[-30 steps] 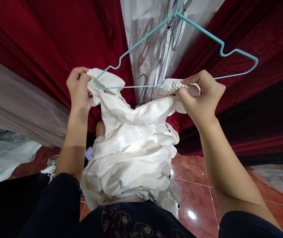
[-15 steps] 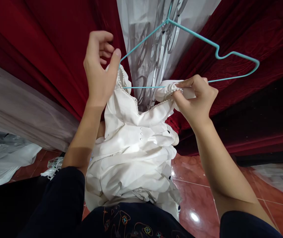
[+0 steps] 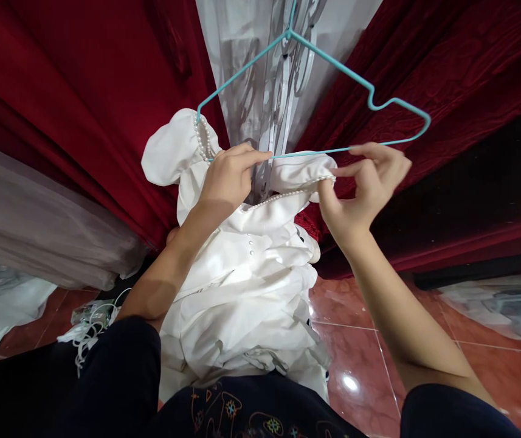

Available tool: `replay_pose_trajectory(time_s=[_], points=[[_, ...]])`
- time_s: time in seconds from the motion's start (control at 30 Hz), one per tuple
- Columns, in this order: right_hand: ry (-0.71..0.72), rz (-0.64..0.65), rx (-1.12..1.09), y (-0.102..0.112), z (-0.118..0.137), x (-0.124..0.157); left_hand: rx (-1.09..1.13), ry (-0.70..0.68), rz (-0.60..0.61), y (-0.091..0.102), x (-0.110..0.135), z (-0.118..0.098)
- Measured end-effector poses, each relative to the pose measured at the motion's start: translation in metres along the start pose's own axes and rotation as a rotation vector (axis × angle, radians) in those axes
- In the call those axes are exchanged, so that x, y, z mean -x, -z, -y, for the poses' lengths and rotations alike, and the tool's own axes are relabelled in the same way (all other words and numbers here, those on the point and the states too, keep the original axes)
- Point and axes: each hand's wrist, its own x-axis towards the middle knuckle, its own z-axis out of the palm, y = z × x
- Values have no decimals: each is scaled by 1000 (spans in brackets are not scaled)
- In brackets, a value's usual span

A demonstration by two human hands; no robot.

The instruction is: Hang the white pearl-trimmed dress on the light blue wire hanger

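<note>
A white dress [image 3: 237,258] with a pearl-edged neckline and small pearl buttons hangs in front of me. Its left puffed sleeve [image 3: 169,149] is on the left end of a turquoise hanger [image 3: 333,61]. The hanger's notched right end is bare. My right hand [image 3: 363,191] pinches the pearl edge at the dress's right shoulder, just below the hanger's lower bar; its other fingers are spread. My left hand [image 3: 228,179] is over the neckline, fingers stretched to the right with the fingertips at the lower bar. Its thumb is hidden.
Dark red curtains [image 3: 105,73] hang on both sides. A white metal scrollwork stand [image 3: 282,91] rises behind the hanger. White cables [image 3: 89,340] and a clear plastic packet lie at the lower left, and sheer fabric [image 3: 501,310] is low on the right. The floor has red tiles [image 3: 351,347].
My left hand has moved right, from the left shoulder to the middle of the neckline, uncovering the left sleeve. My right hand keeps its pinch. The hanger appears farther left in view.
</note>
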Motion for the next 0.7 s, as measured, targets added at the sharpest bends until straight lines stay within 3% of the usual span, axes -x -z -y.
replay_pose_trajectory(time_s=[0.07, 0.17, 0.23, 0.33, 0.43, 0.53, 0.7], points=[[-267, -53, -72, 7, -15, 0, -17, 24, 1, 3, -1, 0], [-715, 24, -283, 17, -41, -13, -16, 40, 9, 7, -2, -2], [-822, -8, -335, 21, -52, -28, -6, 45, 11, 7, -2, -4], [-733, -194, -350, 23, -52, -54, 3, 60, 17, 6, -2, -7], [-521, -322, -318, 25, -44, -80, 9, 69, 39, 8, -3, -8], [-373, -235, -269, 29, -38, -105, -14, 25, 80, 17, -4, -10], [-306, 76, -27, 35, -33, -127, -73, 35, 123, 28, -2, -21]])
